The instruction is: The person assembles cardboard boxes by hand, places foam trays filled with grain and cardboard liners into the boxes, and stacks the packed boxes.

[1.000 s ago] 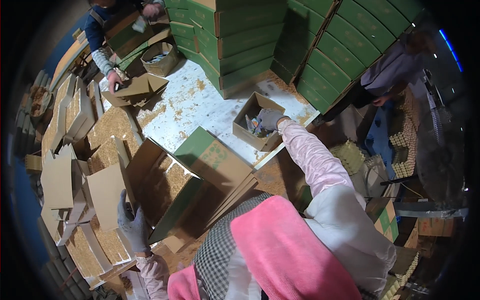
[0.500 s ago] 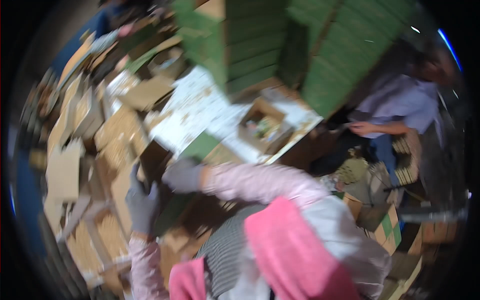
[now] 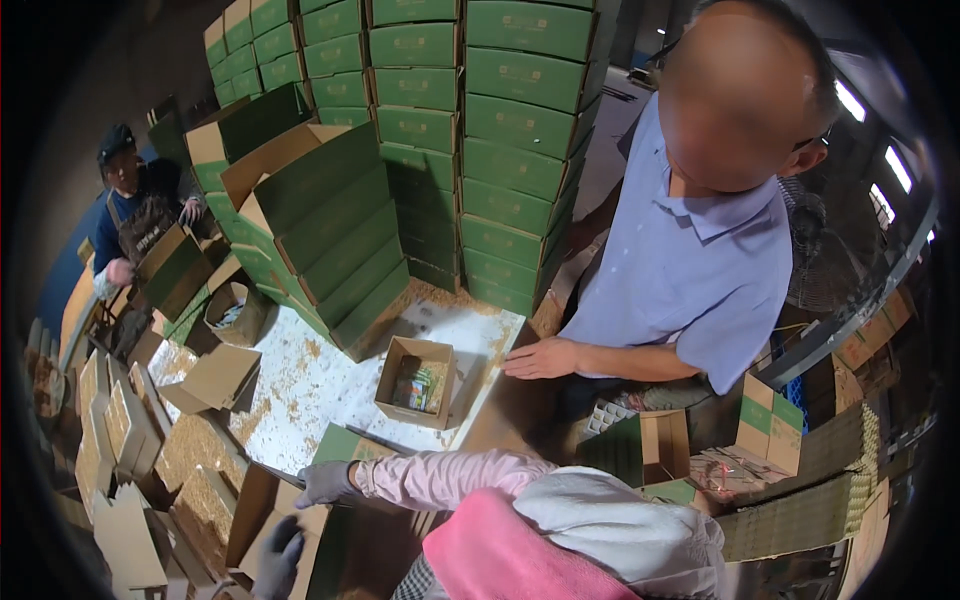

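My right hand [image 3: 328, 483], in a grey glove, is at the upper corner of an open cardboard box [image 3: 262, 512], its fingers closed about the edge of a raised flap. My left hand [image 3: 278, 560], gloved alike, is at the near side of the same box with thumb and fingers apart. The box has brown inner walls and a green outer side; its bottom is partly hidden from me. To its left lie several open cartons filled with a tan, grainy loose material [image 3: 200, 507].
A small brown box [image 3: 415, 382] with colourful packets stands on the white table [image 3: 290, 350]. Behind rise stacked green boxes [image 3: 520, 120]. A person in a light blue shirt [image 3: 690, 270] rests a hand at the table's right edge; another person [image 3: 140, 210] stands far left. Egg trays [image 3: 800, 510] lie right.
My view has swung up and right, so the person in blue and the green stacks show larger. Both hands now appear lower in the picture, still by the box.
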Demonstrator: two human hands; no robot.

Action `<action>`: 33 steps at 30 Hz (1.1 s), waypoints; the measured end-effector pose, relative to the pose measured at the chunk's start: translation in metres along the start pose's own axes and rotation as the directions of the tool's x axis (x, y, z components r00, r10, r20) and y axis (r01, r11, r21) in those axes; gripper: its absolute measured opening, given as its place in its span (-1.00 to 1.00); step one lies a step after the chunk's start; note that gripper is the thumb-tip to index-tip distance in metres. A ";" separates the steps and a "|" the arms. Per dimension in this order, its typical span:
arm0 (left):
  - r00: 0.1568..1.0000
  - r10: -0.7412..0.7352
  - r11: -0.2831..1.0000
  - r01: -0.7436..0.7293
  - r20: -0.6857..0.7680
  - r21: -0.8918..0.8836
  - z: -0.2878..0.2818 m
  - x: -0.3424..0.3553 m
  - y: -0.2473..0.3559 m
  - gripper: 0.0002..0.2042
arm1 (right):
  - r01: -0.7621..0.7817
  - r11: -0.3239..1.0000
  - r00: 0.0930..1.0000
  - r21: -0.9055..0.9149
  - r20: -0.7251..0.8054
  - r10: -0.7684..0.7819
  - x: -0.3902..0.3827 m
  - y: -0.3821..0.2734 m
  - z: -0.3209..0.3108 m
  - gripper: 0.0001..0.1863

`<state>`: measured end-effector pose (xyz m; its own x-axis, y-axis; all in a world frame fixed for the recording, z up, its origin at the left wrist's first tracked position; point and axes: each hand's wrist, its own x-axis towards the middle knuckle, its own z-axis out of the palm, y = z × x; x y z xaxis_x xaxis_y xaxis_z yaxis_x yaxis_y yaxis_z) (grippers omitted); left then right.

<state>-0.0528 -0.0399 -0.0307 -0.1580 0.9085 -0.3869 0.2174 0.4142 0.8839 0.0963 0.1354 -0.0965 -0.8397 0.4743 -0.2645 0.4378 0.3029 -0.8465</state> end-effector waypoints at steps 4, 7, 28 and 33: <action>0.997 0.054 0.393 0.030 -0.055 0.919 -0.049 -0.046 -0.013 -0.71 | -0.001 0.997 0.991 -0.083 0.131 0.012 -0.014 -0.020 -0.016 -0.45; 0.988 -0.053 0.412 0.153 -0.144 0.898 -0.042 -0.037 -0.089 -0.71 | 0.027 0.998 0.996 -0.058 0.083 -0.022 -0.012 -0.027 -0.016 -0.25; 0.878 -0.147 0.892 -0.081 -0.456 -0.444 -0.011 -0.060 -0.163 -0.25 | 0.116 0.886 0.991 0.450 0.004 -0.132 -0.001 0.011 0.049 0.23; 0.778 0.015 0.757 -0.419 -0.628 -0.502 -0.057 -0.015 -0.087 -0.47 | 0.262 0.572 0.963 0.777 -0.169 -0.212 -0.001 -0.047 -0.056 -0.40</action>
<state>-0.1245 -0.0928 -0.0863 -0.7242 0.6786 -0.1224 -0.2524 -0.0956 0.9629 0.0947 0.1673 -0.0301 -0.8469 0.5318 0.0023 -0.2190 -0.3448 -0.9128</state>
